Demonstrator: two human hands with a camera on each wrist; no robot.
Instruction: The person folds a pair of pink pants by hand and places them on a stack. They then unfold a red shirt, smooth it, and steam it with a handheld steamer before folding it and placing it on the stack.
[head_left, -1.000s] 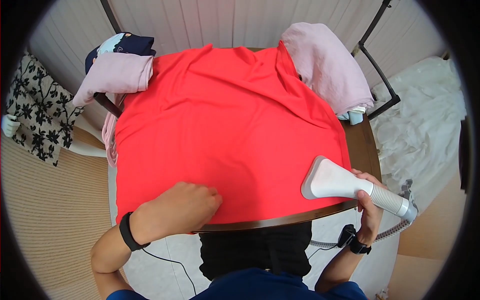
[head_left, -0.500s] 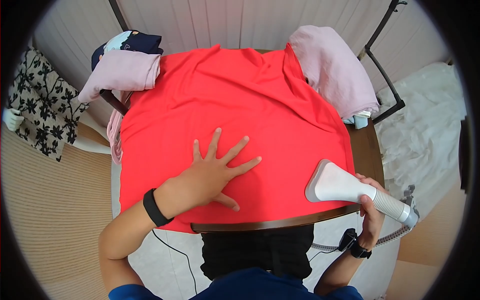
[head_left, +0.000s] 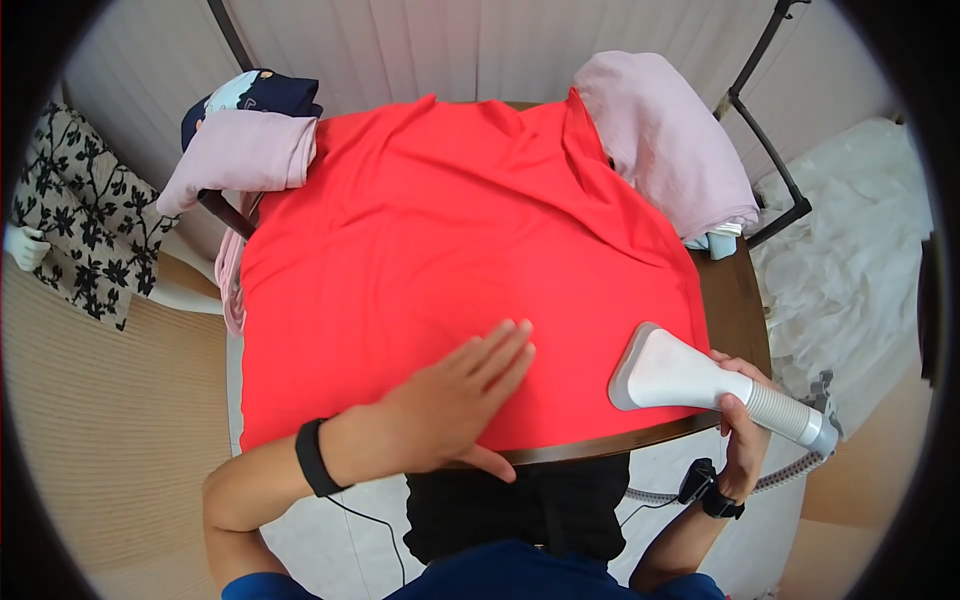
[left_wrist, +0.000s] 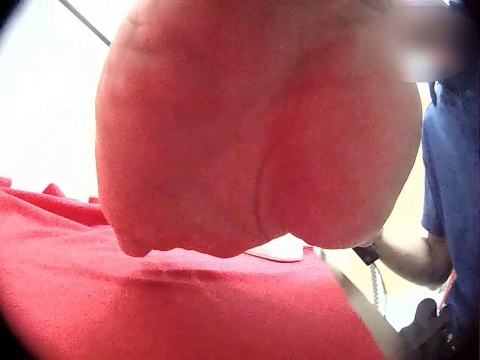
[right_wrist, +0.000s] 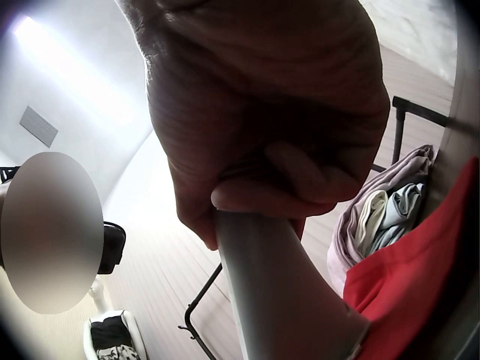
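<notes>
A red cloth [head_left: 400, 270] covers most of the wooden table [head_left: 737, 300], smooth in front and wrinkled toward the back. Over its front edge, my left hand [head_left: 425, 410] is held with fingers straight and together, thumb apart. The left wrist view shows that palm [left_wrist: 255, 135] facing the cloth with a gap beneath. At the front right, my right hand [head_left: 742, 430] grips the neck of a white garment steamer head [head_left: 670, 368], which overlaps the cloth's right front corner. Curled fingers [right_wrist: 262, 196] wrap the steamer's neck in the right wrist view.
Folded pink fabric [head_left: 660, 135] lies at the back right, with another pink bundle [head_left: 240, 150] and a navy printed cloth [head_left: 285, 92] at the back left. Black rack bars [head_left: 770, 160] rise behind. A ribbed hose [head_left: 790, 462] trails from the steamer. A white ruffled dress [head_left: 840, 240] is at right.
My left hand went from loosely curled near the front edge to spread on the cloth, then came forward and right with its fingers together. The right hand and steamer stay almost still.
</notes>
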